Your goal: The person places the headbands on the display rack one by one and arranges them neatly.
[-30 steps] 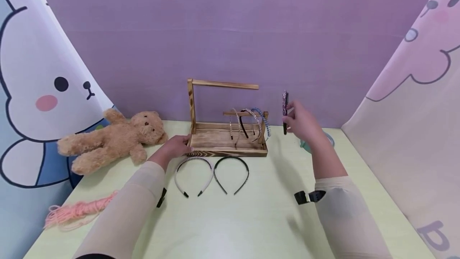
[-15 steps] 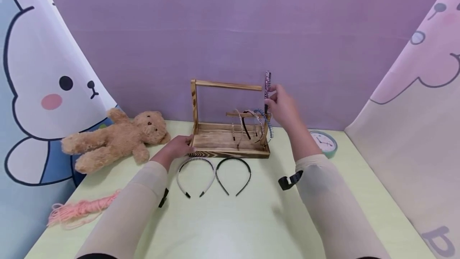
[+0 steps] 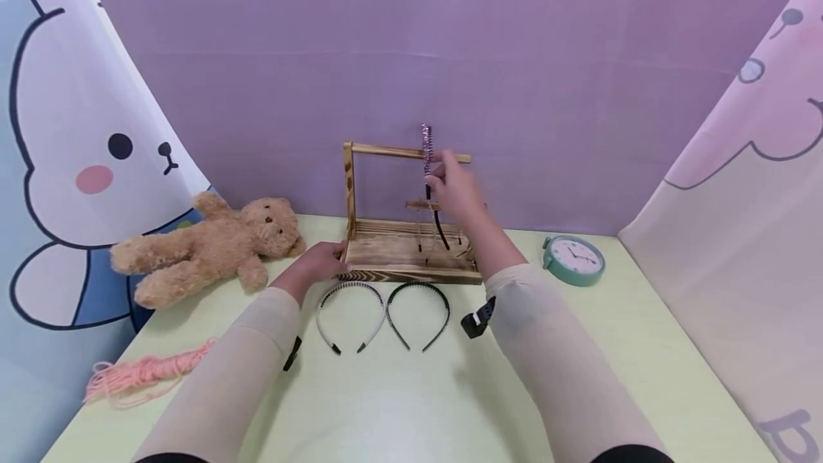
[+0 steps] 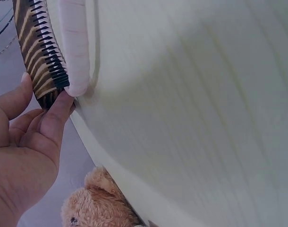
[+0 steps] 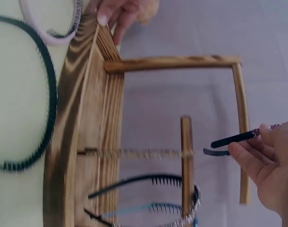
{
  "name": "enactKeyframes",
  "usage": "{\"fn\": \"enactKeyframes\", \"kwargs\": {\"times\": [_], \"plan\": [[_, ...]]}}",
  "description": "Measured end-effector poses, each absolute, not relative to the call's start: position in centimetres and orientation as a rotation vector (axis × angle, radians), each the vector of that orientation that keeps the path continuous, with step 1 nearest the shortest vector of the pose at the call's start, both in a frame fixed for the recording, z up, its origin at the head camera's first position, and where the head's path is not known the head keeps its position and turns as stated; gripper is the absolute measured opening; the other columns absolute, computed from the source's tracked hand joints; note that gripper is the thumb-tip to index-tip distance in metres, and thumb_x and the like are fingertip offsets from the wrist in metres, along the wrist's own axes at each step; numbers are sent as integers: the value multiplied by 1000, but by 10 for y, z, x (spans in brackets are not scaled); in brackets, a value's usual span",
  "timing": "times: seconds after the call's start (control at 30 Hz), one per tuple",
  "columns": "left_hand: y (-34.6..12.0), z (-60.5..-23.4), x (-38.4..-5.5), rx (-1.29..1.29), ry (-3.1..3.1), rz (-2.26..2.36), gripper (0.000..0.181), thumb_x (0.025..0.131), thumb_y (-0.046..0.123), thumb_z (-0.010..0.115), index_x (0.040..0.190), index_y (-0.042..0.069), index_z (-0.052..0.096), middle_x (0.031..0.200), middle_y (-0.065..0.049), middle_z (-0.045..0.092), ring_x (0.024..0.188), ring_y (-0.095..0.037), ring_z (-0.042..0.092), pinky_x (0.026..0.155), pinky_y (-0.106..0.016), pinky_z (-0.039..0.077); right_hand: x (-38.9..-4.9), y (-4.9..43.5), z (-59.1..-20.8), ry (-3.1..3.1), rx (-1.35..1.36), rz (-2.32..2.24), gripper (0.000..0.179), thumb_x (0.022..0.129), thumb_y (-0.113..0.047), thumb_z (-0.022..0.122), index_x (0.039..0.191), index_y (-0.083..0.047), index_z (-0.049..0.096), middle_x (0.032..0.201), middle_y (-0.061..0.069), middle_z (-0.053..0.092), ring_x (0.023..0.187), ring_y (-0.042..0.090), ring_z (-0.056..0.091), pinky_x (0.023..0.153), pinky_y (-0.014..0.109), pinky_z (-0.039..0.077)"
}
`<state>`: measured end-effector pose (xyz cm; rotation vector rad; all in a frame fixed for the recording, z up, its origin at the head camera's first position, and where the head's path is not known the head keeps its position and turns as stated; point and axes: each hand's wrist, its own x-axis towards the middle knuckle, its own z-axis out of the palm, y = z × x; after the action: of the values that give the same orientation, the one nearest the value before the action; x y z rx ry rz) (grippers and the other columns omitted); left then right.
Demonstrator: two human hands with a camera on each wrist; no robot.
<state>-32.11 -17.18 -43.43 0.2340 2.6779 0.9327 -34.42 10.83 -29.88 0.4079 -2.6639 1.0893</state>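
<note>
- At the far left hung a printed cloth [image 3: 61, 163] with a white cartoon animal and a pink cheek.
- Near it, a bundle of pink yarn [image 3: 151, 371] lay on the pale surface [image 3: 386, 406].
- Behind the yarn, a tan teddy bear [image 3: 218, 249] lay on its back, its head toward the rack.
- The left hand [image 3: 315, 264] gripped the left end of the wooden rack [image 3: 398, 276], thumb on one side and fingers on the other.
- Just in front of the rack, a white headband [image 3: 350, 284] lay flat, its ends toward the person.
- Right beside it lay a black headband [image 3: 418, 284], turned the same way.
- On the rack's lower bar [image 5: 186, 156] hung several headbands, one beaded, one black and toothed, one blue; the right arm partly hid them in the head view.
- The sparkly pink-purple headband [image 3: 427, 145] stood upright, edge-on, in the pinching fingers of the right hand [image 3: 458, 188], at the rack's upper bar [image 3: 386, 151]; whether it straddled or touched that bar could not be told.
- Farthest right on the surface, well apart from the rack, lay a green-rimmed clock [image 3: 575, 259], face up.
</note>
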Motion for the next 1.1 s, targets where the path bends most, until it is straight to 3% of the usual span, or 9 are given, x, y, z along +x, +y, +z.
{"fn": "enactKeyframes", "kwargs": {"times": [0.23, 0.53, 0.9, 1.1], "plan": [[-170, -434, -318, 200, 2637, 973, 70, 99, 25, 59, 157, 9, 22, 157, -23, 30, 143, -42, 30, 116, -54, 29, -346, 74, -309, -2627, 548, 1122, 36, 99, -20, 60, 132, -14, 48, 104, 6, 69, 84, 20, 66, 77, 36, 54], [-164, -428, -316, 240, 2671, 956, 69, 98, 22, 60, 155, 5, 25, 155, -24, 32, 143, -42, 30, 117, -53, 27, -350, 39, -323, -2693, 581, 1126, 36, 100, -25, 59, 132, -15, 49, 104, 3, 71, 84, 16, 67, 78, 34, 55], [-157, -428, -317, 191, 2647, 956, 69, 98, 24, 61, 155, 7, 25, 156, -21, 32, 144, -38, 29, 118, -51, 26, -347, 28, -328, -2759, 566, 1134, 33, 99, -26, 60, 130, -19, 49, 108, 3, 70, 95, 17, 67, 80, 35, 55], [-156, -428, -321, 192, 2645, 937, 70, 98, 26, 60, 156, 7, 25, 156, -21, 32, 143, -39, 30, 118, -52, 26, -344, 33, -328, -2829, 573, 1099, 42, 99, -31, 59, 138, -20, 48, 118, 1, 68, 106, 18, 65, 88, 37, 54]]}}
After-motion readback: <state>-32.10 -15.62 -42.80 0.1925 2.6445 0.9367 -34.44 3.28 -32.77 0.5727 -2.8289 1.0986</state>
